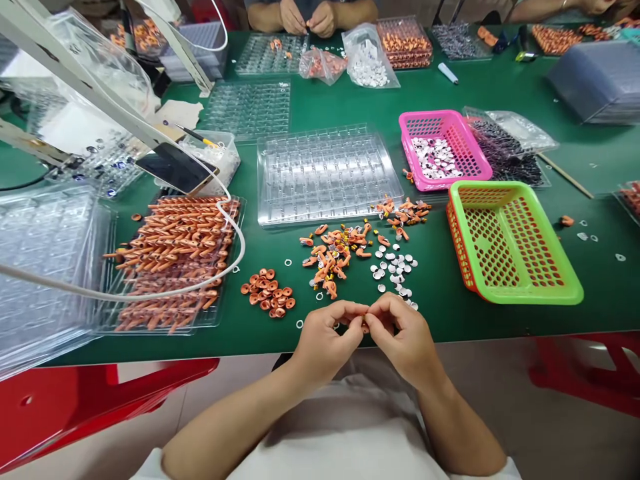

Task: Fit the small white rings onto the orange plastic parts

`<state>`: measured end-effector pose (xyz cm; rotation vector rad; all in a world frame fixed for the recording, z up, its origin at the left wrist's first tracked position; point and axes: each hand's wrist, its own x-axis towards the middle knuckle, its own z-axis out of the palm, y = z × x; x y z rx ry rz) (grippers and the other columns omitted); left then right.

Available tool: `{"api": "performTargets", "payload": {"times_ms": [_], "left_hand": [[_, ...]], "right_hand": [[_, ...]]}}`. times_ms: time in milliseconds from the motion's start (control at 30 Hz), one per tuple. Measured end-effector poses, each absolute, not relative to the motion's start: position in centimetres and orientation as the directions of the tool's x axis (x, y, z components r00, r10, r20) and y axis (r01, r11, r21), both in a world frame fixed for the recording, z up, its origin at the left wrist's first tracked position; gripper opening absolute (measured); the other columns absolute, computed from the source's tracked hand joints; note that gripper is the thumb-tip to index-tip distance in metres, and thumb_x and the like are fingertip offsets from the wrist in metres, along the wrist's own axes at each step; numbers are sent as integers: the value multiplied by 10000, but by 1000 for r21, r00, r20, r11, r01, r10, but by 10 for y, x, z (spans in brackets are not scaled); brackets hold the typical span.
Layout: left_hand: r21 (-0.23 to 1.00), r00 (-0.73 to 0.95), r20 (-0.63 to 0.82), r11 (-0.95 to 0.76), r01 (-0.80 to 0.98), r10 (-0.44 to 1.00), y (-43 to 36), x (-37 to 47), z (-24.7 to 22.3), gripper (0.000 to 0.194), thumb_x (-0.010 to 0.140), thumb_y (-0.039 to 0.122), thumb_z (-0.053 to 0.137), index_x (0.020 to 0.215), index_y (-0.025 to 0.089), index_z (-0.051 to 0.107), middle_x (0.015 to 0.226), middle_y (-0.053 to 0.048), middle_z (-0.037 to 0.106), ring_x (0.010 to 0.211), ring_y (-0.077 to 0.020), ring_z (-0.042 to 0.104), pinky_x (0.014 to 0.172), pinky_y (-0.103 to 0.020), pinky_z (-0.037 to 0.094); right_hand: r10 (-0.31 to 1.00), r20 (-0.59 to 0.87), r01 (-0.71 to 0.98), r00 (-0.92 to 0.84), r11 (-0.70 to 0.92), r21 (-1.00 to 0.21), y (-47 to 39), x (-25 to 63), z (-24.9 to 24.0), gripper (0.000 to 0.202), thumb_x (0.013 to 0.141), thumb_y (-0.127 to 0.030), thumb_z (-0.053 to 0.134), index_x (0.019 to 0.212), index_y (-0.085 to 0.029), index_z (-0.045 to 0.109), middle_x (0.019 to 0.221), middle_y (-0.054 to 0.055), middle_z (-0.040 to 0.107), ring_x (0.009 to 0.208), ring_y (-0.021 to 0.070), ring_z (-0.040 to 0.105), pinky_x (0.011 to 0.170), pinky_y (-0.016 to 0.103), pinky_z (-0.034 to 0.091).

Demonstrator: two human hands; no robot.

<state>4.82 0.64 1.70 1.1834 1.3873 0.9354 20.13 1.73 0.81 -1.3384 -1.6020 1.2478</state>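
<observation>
My left hand (327, 337) and my right hand (403, 337) meet at the table's near edge, thumbs and forefingers pinched together. Between the fingertips sits a small copper-coloured part (365, 327), mostly hidden, so its exact kind does not show. Just beyond the hands lies a loose pile of orange curved pieces (333, 257) with yellow bits among them. White and silvery round discs (395, 267) are scattered beside it, right behind my right hand. Copper-coloured cup-shaped pieces (269, 293) form a small heap to the left of my left hand.
A clear moulded tray (327, 177) lies mid-table. Right of it stand a pink basket (445, 180) holding white discs and a green basket (515, 293). Trays of copper-coloured parts (175, 260) are at left, under a white cable (240, 247) and a phone (175, 167). Co-workers' hands (307, 17) are opposite.
</observation>
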Motion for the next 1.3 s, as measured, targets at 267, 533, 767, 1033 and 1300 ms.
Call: {"api": "performTargets", "payload": {"times_ms": [267,533,767,1033,1300], "left_hand": [[957,63,-124,102,272,990,6,46,17,204,817,146,585,923,162,759,866,-40,788,765,-166,734,727,-228,580],[951,102,-55,21,310,993,3,46,23,205,847,164,572,935,158,757,828,-50,776,749,-169,719,717,-239,567],[948,60,-107,84,308,992,2,48,20,189,796,140,590,865,143,766,787,-63,767,707,-172,709,686,-247,563],[945,26,-204,190,267,979,6,47,22,179,769,156,603,838,144,767,794,-60,773,716,-179,715,698,-255,571],[929,65,-363,367,-52,929,18,42,28,140,763,203,659,848,143,752,786,-64,778,725,-196,737,714,-290,605]], "right_hand": [[976,-35,359,-214,46,-932,18,203,11,108,852,-165,572,753,-207,571,702,-23,567,575,107,487,502,222,375],[974,-27,336,-224,51,-941,13,204,11,118,851,-156,556,748,-211,541,700,-20,542,569,110,464,503,232,376],[974,3,343,-229,83,-936,13,201,12,137,850,-142,546,734,-211,518,685,-25,514,566,109,448,504,234,368],[976,39,353,-216,115,-929,13,197,7,140,839,-141,552,728,-213,506,681,-28,506,558,108,443,507,236,373],[970,78,303,-230,147,-942,17,207,12,55,910,-207,568,861,-230,578,765,-4,594,647,134,554,583,259,469]]}}
